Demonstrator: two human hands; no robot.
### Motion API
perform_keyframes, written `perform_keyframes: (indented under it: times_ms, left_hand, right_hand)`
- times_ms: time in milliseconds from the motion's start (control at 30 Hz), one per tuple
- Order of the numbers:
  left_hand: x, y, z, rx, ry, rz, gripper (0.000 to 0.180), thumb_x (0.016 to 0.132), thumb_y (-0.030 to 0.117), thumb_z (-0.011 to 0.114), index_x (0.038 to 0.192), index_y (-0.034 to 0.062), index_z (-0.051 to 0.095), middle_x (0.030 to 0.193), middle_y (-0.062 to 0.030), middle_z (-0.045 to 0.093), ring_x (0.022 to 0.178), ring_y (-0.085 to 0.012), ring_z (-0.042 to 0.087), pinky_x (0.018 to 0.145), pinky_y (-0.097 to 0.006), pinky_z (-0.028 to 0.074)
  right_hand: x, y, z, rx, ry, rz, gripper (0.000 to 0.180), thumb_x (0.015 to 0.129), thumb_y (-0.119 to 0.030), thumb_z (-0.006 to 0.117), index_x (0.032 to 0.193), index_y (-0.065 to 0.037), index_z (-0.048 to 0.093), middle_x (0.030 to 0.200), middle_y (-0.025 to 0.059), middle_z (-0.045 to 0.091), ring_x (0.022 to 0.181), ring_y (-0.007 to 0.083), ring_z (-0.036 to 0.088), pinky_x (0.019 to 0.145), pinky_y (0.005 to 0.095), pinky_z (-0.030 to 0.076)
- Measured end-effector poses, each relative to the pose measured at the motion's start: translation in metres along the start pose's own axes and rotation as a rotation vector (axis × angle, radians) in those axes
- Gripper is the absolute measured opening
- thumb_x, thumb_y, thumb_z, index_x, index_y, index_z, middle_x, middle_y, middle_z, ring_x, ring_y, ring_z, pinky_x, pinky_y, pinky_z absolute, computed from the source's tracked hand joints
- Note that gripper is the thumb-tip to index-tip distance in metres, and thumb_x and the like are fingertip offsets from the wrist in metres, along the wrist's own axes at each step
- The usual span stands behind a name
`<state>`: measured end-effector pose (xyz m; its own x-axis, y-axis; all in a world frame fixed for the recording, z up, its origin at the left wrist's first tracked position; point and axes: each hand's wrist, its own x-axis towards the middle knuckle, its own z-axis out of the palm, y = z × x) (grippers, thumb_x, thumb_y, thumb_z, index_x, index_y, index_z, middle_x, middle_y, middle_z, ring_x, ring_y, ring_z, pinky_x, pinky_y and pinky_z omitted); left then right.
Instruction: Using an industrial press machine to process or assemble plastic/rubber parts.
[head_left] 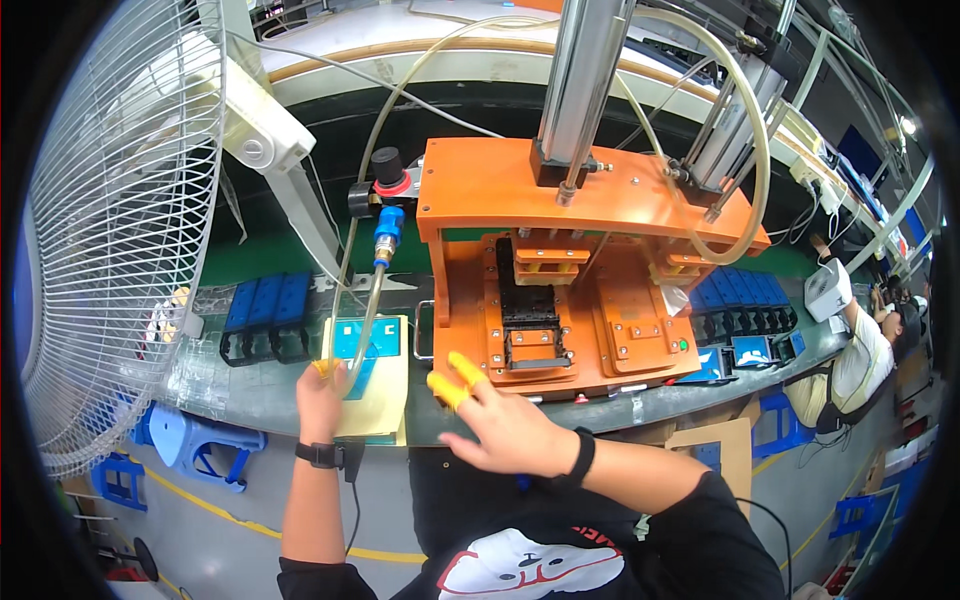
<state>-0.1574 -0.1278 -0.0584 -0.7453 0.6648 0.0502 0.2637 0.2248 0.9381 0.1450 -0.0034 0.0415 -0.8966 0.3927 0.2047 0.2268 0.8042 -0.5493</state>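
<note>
My left hand [320, 405], with yellow finger cots, is at the left edge of a cream sheet [385, 412] bearing teal-blue flat pieces [382, 338]. Its fingers are bent together, partly behind a clear hose; what they pinch, if anything, I cannot make out. My right hand [505, 430] hovers before the front edge of an orange press [590, 375], its thumb apart from its yellow-capped fingers and nothing in it. A black plastic frame [530, 300] lies in the press's left fixture, under the raised press head [550, 262]. The right fixture [640, 325] shows a bare orange block.
Black frames with blue panels stand in rows left [268, 305] and right [740, 300] of the press. A large fan [130, 200] fills the left side. An air hose [372, 315] hangs near my left hand. Another person [845, 365] sits at far right.
</note>
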Motion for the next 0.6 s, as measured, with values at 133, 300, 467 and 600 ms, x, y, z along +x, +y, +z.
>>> perform_keyframes:
  times_ms: [133, 300, 467, 600]
  left_hand:
    - [0.008, -0.014, -0.001, -0.201, 0.041, -0.089, 0.018, 0.100, 0.012, 0.068, 0.110, -0.0035, 0.069, 0.097, -0.0044, 0.072, 0.087, -0.0105, 0.063, 0.077, -0.026, 0.050]
    - [0.006, -0.026, 0.000, -0.349, 0.111, -0.111, 0.019, 0.101, 0.011, 0.067, 0.113, -0.0038, 0.068, 0.101, -0.0054, 0.071, 0.086, -0.0109, 0.063, 0.077, -0.026, 0.050]
    - [0.028, -0.051, -0.041, -0.203, 0.229, -0.002, 0.032, 0.101, 0.014, 0.069, 0.128, -0.0007, 0.060, 0.093, -0.0030, 0.066, 0.077, -0.0094, 0.059, 0.068, -0.026, 0.048]
    - [0.053, -0.082, -0.135, -0.069, 0.562, -0.010, 0.042, 0.100, 0.018, 0.071, 0.136, 0.0033, 0.054, 0.093, -0.0024, 0.064, 0.076, -0.0100, 0.058, 0.069, -0.027, 0.050]
  right_hand:
    - [0.009, 0.002, 0.025, -0.025, -0.016, 0.055, 0.071, 0.093, -0.038, 0.071, 0.153, -0.010, 0.045, 0.151, 0.0312, 0.043, 0.097, 0.0447, 0.071, 0.079, 0.0462, 0.061]
    - [0.023, -0.013, 0.079, 0.201, -0.202, -0.087, 0.066, 0.098, -0.046, 0.063, 0.149, -0.006, 0.047, 0.144, 0.0239, 0.054, 0.095, 0.0424, 0.070, 0.079, 0.0485, 0.060]
    - [0.039, -0.004, 0.123, 0.145, -0.236, -0.048, 0.064, 0.102, -0.054, 0.053, 0.136, 0.000, 0.053, 0.134, 0.0258, 0.060, 0.091, 0.0430, 0.071, 0.076, 0.0499, 0.059]
    - [0.037, 0.000, 0.129, 0.146, -0.213, -0.087, 0.067, 0.103, -0.055, 0.051, 0.141, 0.000, 0.049, 0.136, 0.0250, 0.059, 0.088, 0.0438, 0.070, 0.076, 0.0489, 0.059]
